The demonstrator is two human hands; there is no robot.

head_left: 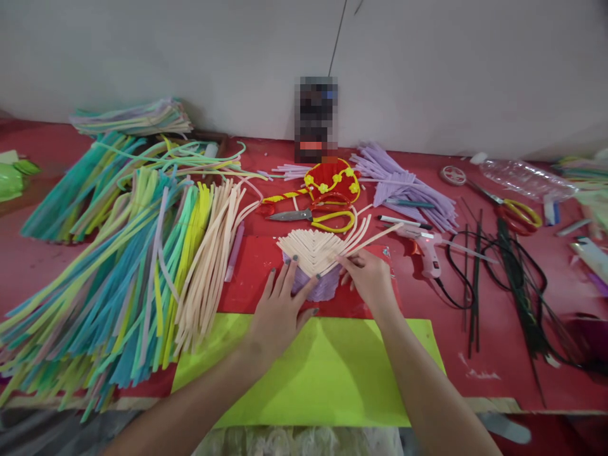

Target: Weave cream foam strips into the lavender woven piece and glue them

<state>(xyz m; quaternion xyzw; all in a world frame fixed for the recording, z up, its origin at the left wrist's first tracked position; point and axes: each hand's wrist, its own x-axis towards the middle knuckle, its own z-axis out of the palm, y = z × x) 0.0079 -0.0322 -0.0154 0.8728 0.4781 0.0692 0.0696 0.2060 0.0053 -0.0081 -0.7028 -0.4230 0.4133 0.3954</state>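
A cream woven piece of pipe cleaners (306,248) in a chevron pattern lies over a purple woven piece (313,286), on a red board (251,278). Several cream ends stick out at its upper right. My left hand (280,310) is open, its fingers spread and resting on the lower left edge of the weave. At the right edge, my right hand (368,272) pinches a cream pipe cleaner (375,239) between thumb and fingertips. Just behind the weave lie yellow-handled scissors (294,216) and a red and yellow pipe-cleaner ornament (332,180).
Bundles of coloured pipe cleaners (123,285) fill the left side. A lime green sheet (313,373) lies in front. To the right are a glue gun (430,253) with its black cord, dark stems (522,297), more scissors (522,212) and a plastic bottle (527,177). Purple pipe cleaners (403,183) lie behind.
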